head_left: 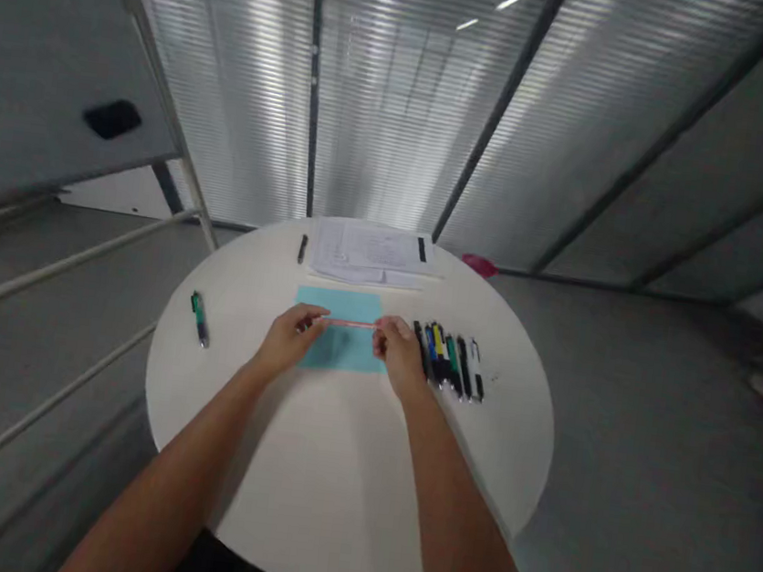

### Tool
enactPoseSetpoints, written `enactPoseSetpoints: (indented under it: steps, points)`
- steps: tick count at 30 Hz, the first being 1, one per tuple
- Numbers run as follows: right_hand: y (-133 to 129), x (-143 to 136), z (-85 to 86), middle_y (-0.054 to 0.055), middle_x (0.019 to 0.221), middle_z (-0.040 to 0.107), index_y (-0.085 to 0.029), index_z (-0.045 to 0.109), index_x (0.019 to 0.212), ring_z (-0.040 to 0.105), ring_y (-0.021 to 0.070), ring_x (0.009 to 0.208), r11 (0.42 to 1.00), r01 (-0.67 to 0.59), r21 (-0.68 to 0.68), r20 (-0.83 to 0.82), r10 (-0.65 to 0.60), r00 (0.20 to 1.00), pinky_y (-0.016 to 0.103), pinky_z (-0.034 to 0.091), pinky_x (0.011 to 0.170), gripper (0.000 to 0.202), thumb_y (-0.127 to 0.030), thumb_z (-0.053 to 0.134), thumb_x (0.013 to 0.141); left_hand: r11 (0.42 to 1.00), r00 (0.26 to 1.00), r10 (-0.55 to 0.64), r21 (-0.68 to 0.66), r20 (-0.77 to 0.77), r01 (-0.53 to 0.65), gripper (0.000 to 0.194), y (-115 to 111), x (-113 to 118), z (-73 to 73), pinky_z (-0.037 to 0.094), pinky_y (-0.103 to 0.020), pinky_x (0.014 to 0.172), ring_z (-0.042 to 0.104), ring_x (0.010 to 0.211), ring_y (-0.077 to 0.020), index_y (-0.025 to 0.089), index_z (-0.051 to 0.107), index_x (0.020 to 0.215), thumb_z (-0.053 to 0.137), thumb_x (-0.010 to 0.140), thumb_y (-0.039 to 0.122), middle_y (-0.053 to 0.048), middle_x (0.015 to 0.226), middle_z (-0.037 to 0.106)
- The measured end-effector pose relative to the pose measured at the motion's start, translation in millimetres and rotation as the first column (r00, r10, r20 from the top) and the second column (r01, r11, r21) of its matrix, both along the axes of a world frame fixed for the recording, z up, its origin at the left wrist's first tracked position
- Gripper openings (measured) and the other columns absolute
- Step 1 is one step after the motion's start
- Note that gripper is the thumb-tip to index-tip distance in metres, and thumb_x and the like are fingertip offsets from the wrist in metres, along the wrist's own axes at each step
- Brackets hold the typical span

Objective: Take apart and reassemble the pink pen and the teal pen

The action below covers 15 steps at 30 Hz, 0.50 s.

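Note:
Between my two hands runs a thin, straight pinkish-red strip (350, 324); whether it is a stretched band or a slim stick I cannot tell. My left hand (289, 335) pinches its left end and my right hand (400, 352) its right end. Beneath the strip, a light blue sheet (339, 355) lies flat on the round white table (324, 481). Close to the right of my right hand, several pens (448, 360) lie side by side, with black, blue, yellow, green and white parts.
Papers (371, 253) lie at the table's far edge, with a small black object (302, 249) to their left. A green pen (199, 319) rests on the left side. White rails (73, 265) stand left of the table. Ribbed translucent panels (389, 94) rise behind.

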State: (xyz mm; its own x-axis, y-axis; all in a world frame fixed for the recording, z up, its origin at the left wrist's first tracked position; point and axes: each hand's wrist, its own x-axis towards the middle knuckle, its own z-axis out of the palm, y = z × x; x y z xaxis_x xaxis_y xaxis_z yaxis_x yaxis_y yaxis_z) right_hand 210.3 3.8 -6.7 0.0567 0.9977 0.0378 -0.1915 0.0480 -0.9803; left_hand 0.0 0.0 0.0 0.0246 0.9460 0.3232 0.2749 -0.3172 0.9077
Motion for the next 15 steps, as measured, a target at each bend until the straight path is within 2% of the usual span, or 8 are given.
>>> enactPoseSetpoints:
  steps: [6,10,13,15]
  points:
    - [-0.5,0.9,1.9,-0.006,0.053,0.053,-0.021,0.054,0.087,0.045,0.0083,0.043,0.999,0.030,-0.021,-0.033,-0.031,0.999,0.020,0.032,0.041,0.035,-0.054,0.059,0.077,0.994,0.952,0.003,-0.109,0.305,0.031,0.025,3.7,0.4,3.0,0.042,-0.025,0.062,0.055,0.061,-0.0115,0.015,0.069,0.088,0.068,0.073,0.035,-0.002,0.071,0.067]
    - [-0.5,0.8,2.4,-0.007,0.045,0.044,-0.020,0.056,0.085,0.037,0.0078,0.037,0.998,0.065,0.002,0.011,-0.065,0.998,0.021,0.027,0.038,0.039,-0.058,0.049,0.082,0.993,0.946,0.001,-0.115,0.323,0.038,0.028,3.9,-0.2,1.8,0.041,-0.025,0.062,0.052,0.060,-0.0103,0.015,0.069,0.088,0.067,0.075,0.039,-0.003,0.073,0.068]
    - [-0.4,1.5,3.2,-0.011,0.042,0.031,-0.021,0.056,0.086,0.028,0.0064,0.035,0.997,0.081,0.019,0.034,-0.081,0.996,0.020,0.021,0.036,0.034,-0.055,0.053,0.081,0.989,0.956,-0.003,-0.139,0.294,0.046,0.030,5.2,-0.1,-1.7,0.041,-0.025,0.061,0.052,0.061,-0.0104,0.014,0.069,0.087,0.067,0.075,0.041,-0.003,0.073,0.067]
    - [-0.5,1.4,4.2,-0.012,0.044,0.029,-0.022,0.055,0.092,0.025,0.0060,0.035,0.998,0.060,0.018,0.001,-0.060,0.998,0.019,0.020,0.037,0.031,-0.051,0.056,0.080,0.988,0.962,0.018,-0.155,0.271,0.025,0.030,7.1,0.2,-5.2,0.041,-0.025,0.062,0.052,0.062,-0.0107,0.014,0.070,0.084,0.068,0.074,0.042,-0.004,0.072,0.067]
